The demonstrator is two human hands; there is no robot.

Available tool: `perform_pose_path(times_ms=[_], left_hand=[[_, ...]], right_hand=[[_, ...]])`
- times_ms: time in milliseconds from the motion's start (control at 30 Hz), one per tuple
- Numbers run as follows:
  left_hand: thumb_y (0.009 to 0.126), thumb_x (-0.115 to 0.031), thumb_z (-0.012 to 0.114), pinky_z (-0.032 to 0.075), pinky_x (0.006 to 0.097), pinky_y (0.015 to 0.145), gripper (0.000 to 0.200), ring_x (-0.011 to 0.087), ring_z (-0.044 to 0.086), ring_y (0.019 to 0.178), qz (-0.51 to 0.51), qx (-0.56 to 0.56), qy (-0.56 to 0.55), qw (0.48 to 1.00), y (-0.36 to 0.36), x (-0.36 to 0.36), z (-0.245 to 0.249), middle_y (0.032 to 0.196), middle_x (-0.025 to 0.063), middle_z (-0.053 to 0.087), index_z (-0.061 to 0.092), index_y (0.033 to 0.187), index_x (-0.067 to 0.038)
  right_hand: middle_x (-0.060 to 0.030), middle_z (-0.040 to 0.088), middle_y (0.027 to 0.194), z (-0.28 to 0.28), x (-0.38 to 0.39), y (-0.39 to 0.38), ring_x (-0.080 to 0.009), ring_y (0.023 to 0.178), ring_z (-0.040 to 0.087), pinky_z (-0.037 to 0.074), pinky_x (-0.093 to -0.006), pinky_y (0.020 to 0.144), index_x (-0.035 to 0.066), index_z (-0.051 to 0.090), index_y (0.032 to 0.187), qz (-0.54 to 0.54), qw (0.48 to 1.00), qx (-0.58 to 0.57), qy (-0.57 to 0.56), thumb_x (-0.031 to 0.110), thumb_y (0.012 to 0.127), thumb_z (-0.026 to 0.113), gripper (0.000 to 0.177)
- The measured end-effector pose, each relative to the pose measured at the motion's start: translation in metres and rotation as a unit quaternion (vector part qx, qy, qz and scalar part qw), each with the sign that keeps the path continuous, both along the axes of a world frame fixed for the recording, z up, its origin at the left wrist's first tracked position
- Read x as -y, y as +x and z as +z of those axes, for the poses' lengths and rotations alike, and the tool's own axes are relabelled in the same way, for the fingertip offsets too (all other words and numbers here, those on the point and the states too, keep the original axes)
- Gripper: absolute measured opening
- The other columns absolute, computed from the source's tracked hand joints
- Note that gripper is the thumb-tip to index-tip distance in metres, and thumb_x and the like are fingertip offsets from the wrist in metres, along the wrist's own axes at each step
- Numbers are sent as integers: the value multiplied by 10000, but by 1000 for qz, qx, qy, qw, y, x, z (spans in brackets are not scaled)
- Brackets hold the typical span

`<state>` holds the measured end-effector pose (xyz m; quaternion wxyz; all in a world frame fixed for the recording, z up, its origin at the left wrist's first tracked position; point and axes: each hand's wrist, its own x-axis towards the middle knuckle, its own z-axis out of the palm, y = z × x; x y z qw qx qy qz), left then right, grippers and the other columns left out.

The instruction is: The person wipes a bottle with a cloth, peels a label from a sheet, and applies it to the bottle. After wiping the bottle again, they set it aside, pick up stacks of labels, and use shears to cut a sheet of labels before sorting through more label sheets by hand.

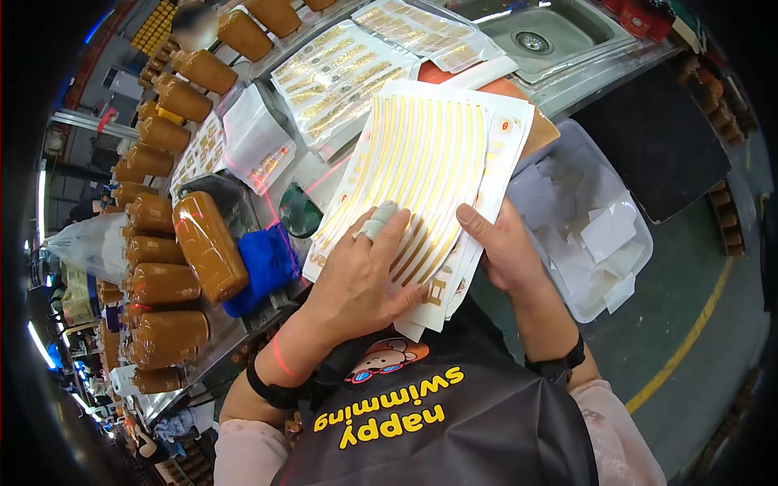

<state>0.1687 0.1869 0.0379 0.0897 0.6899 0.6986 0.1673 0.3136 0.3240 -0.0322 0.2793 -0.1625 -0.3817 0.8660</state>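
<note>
A fanned stack of decal sheets printed with gold stripes is in front of me, tilted over the bench edge. My right hand grips its right edge, thumb on top and fingers hidden underneath. My left hand lies across the lower left of the top sheet, with thumb and fingers spread. A pale wrapping covers one of its fingers. Beyond the stack, more gold-patterned sheets lie on the bench. Left of my left hand are a blue cloth and a glossy brown bottle on its side.
Rows of brown bottles line the bench's left side. A dark oval object lies beyond my left hand. To the right stands a white bin with paper scraps. A metal sink is at the back, near a dark board.
</note>
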Motion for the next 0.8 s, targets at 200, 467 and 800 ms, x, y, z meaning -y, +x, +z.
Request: perform_pose_path(times_ms=[200,467,800], left_hand=[[760,-101,623,493,436,712,523,387,618,759,-9,36,-69,997,-10,10,9,867,213,638,502,1253,24],[720,-14,585,476,398,584,395,291,605,647,17,-130,7,991,1,22,0,704,130,608,577,1115,-25],[760,33,576,505,404,657,301,366,596,730,95,-156,179,967,-18,47,-29,822,179,623,613,1050,-39]], right_hand=[[-137,503,1300,-3,0,-1,-185,1176,490,388,-338,1001,-35,343,1349,-11,1000,2,-17,193,909,630,573],[-148,537,1240,-9,0,-5,-182,1121,534,429,-330,956,-55,393,1285,-30,997,48,44,51,856,617,495],[-151,574,1179,-2,4,-1,-190,1014,600,490,-324,879,-67,419,1243,-60,998,12,31,-40,823,564,445]])
